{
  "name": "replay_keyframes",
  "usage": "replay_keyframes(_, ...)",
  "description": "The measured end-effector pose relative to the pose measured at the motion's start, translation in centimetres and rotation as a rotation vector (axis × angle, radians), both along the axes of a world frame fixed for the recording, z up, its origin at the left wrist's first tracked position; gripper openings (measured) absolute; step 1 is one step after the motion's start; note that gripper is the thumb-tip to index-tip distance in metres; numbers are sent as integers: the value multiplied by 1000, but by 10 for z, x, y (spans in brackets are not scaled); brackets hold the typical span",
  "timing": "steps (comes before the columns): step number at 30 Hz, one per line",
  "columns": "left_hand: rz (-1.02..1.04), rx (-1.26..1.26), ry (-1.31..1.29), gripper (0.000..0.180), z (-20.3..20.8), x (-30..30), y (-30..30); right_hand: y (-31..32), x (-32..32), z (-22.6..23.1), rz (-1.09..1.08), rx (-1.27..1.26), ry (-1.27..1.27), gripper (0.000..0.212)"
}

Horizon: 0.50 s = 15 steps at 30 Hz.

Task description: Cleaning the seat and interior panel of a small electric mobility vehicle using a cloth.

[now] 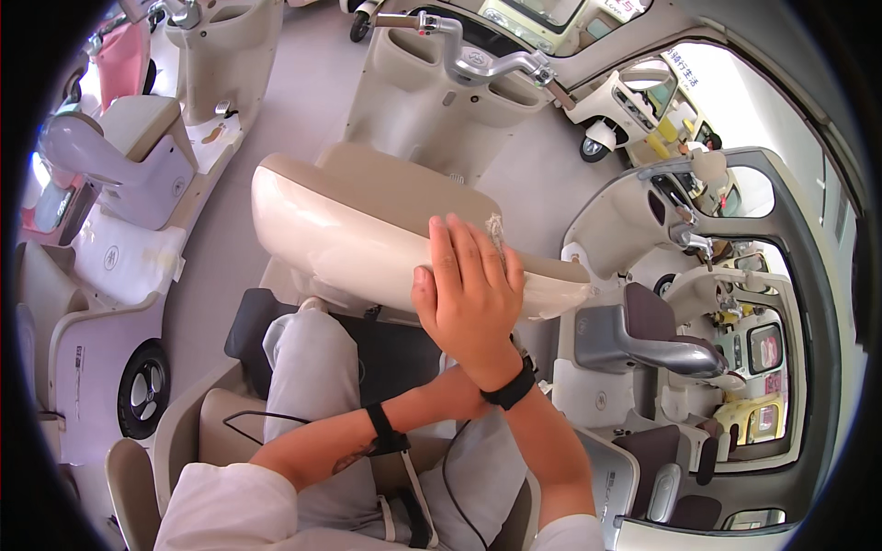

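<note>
White sleeves (230, 505) lie nearest the camera, at the lower edge; from them the bare forearms converge, crossing at the wrists. Right forearm (547, 445): extends up and slightly left, with a black band (509, 386) at the wrist. Left forearm (322, 448): runs rightward, beneath the right wrist, with a black strap (379, 429) around it.

The right hand (473, 294) is laid flat, back upward, with its fingers extended close together, pointing away from the body, and its thumb set apart on the left side. It rests on the cream seat (340, 241), which lies crosswise in front of the person. The left hand (467, 397) is mostly hidden under the right wrist; whether it is spread or closed cannot be told.

A crinkled, clear scrap (497, 230) stands at the seat's edge, just beside the right fingertips. Below the seat are grey trousers (317, 367) and a dark mat (395, 354). Beyond it stands a beige scooter front with a metal handlebar (473, 60). A lilac scooter (101, 326) occupies the left; a grey scooter (602, 340) with a brown cushion (649, 310) stands on the right.
</note>
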<state>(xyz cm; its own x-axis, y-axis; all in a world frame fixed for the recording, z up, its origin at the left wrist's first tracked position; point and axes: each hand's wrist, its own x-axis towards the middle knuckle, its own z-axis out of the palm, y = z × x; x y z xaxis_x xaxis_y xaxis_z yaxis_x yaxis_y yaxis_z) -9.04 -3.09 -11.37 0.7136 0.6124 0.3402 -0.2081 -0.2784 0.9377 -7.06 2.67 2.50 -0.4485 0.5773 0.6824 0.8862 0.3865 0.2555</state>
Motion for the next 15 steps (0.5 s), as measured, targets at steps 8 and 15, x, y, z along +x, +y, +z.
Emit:
replay_keyframes(8,50,320,92,31,-33,26,-10,-20,39,-7,21,-72,-44,49)
replay_keyframes(15,-372,459,646,28,11,10,-4,-28,61,-18,-138,6,299,69)
